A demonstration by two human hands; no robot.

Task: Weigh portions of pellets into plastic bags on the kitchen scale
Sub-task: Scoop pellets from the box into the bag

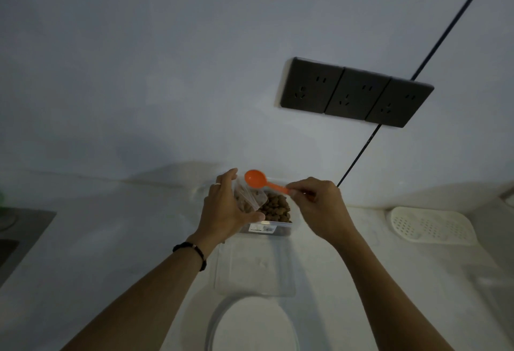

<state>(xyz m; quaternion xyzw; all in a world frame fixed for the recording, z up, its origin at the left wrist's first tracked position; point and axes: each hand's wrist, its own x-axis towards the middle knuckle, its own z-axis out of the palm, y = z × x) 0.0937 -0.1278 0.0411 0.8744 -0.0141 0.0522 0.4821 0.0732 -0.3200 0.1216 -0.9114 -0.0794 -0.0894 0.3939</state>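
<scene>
A clear plastic tub [278,229] of brown pellets [278,207] stands on the white counter against the wall. My left hand [225,211] holds a small clear plastic bag [247,197] with some pellets in it, over the tub's left side. My right hand [319,208] pinches the handle of an orange spoon [257,178]; its empty bowl hangs above the bag's mouth. The round white kitchen scale [250,323] sits at the near edge, below my arms, with nothing on it.
The tub's clear lid [254,267] lies flat between tub and scale. A white perforated tray [431,225] rests at the right. A dark sink [16,236] is at the left. Black wall sockets [356,93] and a black cable [389,111] are on the wall.
</scene>
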